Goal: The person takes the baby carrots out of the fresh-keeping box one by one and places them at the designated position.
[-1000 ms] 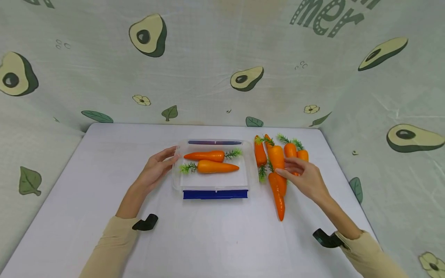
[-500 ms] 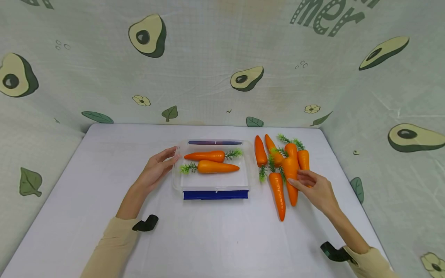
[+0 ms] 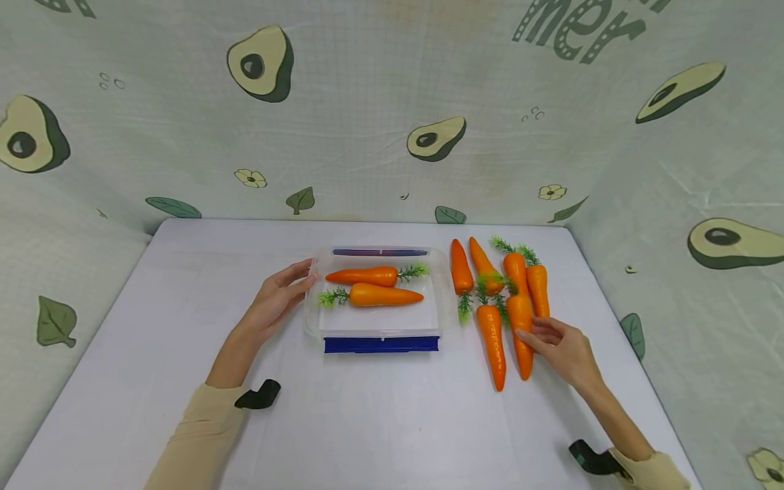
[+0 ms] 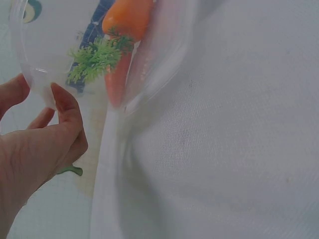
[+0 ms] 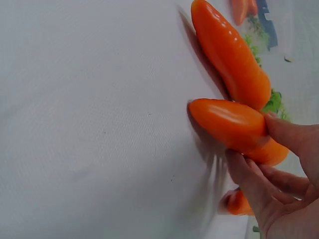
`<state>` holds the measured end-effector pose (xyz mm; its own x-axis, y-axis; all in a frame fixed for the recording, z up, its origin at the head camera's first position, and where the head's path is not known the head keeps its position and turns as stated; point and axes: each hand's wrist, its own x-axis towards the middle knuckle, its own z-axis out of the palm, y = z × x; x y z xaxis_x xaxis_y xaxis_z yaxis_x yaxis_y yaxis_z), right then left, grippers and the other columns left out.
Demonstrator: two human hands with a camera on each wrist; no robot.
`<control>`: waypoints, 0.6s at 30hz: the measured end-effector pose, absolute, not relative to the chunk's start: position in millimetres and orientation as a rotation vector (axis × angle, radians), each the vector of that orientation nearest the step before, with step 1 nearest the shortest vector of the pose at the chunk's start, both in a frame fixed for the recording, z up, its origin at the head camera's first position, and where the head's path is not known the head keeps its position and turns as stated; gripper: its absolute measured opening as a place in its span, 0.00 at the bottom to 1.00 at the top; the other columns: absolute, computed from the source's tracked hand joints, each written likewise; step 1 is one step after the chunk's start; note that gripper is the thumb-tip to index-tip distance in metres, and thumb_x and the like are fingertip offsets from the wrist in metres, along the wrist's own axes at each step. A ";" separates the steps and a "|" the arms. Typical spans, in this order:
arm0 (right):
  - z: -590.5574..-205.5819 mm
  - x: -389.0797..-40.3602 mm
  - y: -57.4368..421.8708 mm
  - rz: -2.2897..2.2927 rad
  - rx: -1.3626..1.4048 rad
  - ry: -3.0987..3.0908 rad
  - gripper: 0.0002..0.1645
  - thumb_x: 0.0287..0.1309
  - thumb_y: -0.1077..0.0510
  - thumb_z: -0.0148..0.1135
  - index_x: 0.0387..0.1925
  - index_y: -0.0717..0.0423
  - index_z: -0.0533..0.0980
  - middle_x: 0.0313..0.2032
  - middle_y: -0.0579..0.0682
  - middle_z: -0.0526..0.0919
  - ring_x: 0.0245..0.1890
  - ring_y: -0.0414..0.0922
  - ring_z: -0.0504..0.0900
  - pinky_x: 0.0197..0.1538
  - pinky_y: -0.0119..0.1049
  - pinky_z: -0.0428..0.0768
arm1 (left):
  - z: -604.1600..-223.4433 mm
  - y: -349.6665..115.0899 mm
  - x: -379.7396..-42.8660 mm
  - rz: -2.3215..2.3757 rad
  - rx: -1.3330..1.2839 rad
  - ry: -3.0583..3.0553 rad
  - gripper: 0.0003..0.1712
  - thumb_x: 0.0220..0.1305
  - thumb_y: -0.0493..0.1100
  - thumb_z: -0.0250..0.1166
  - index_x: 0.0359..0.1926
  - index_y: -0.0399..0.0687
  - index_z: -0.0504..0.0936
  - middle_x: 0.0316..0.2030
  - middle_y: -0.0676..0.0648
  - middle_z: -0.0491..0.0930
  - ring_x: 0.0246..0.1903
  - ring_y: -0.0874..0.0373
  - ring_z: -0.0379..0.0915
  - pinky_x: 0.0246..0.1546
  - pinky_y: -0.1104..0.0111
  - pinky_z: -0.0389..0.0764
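Observation:
My left hand [image 3: 275, 298] pinches the left wall of a clear plastic food container [image 3: 312, 320] with blue side clips. Its thumb and fingers [image 4: 70, 109] show at the clear rim in the left wrist view. Two orange toy carrots lie in the container: the upper carrot [image 3: 367, 275] has its leaves to the right, the lower carrot [image 3: 382, 295] has them to the left. On the right, my right hand [image 3: 566, 347] holds another carrot [image 3: 519, 316] between thumb and fingers, its tip towards me. In the right wrist view this carrot [image 5: 227, 119] is right at the table surface.
Several more carrots lie right of the container, among them a front carrot [image 3: 492, 344] beside the held one, a far-left carrot [image 3: 461, 269] and a far-right carrot [image 3: 537, 286]. A white table [image 3: 380, 422] bears everything. Avocado-print cloth [image 3: 355, 136] hangs behind and at the sides.
My right hand has moved the held carrot right and towards me, away from the container and down beside the front carrot. The left hand and container have stayed in place.

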<state>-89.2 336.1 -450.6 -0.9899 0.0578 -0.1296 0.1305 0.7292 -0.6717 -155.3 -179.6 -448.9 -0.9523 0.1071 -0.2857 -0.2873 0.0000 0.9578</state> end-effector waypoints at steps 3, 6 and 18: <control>-451.9 -89.5 338.0 -1.090 0.167 2.806 0.45 0.65 0.39 0.69 0.65 0.73 0.72 0.54 0.68 0.83 0.51 0.61 0.84 0.42 0.25 0.83 | -449.5 -179.6 -155.4 2.029 -0.182 2.007 0.37 0.75 0.50 0.64 0.79 0.50 0.63 0.74 0.43 0.60 0.66 0.54 0.62 0.73 0.61 0.62; -452.6 -89.1 338.9 -1.107 0.174 2.760 0.46 0.66 0.39 0.68 0.66 0.75 0.70 0.56 0.70 0.81 0.52 0.61 0.84 0.43 0.33 0.86 | -450.0 -179.7 -155.8 2.035 -0.182 2.004 0.37 0.75 0.50 0.64 0.79 0.49 0.63 0.74 0.43 0.60 0.67 0.54 0.62 0.73 0.61 0.62; -444.7 -88.4 339.8 -1.077 0.136 2.848 0.38 0.66 0.44 0.69 0.59 0.74 0.74 0.46 0.65 0.84 0.42 0.57 0.87 0.34 0.28 0.85 | -449.4 -180.0 -155.5 2.040 -0.192 1.995 0.36 0.75 0.50 0.63 0.78 0.50 0.63 0.75 0.44 0.59 0.67 0.54 0.61 0.73 0.62 0.62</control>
<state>-88.4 339.8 -444.7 -0.9916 0.0502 -0.1193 0.1165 0.7466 -0.6549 -155.5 -180.0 -449.4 -0.9516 0.1065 -0.2882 -0.2905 -0.0062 0.9568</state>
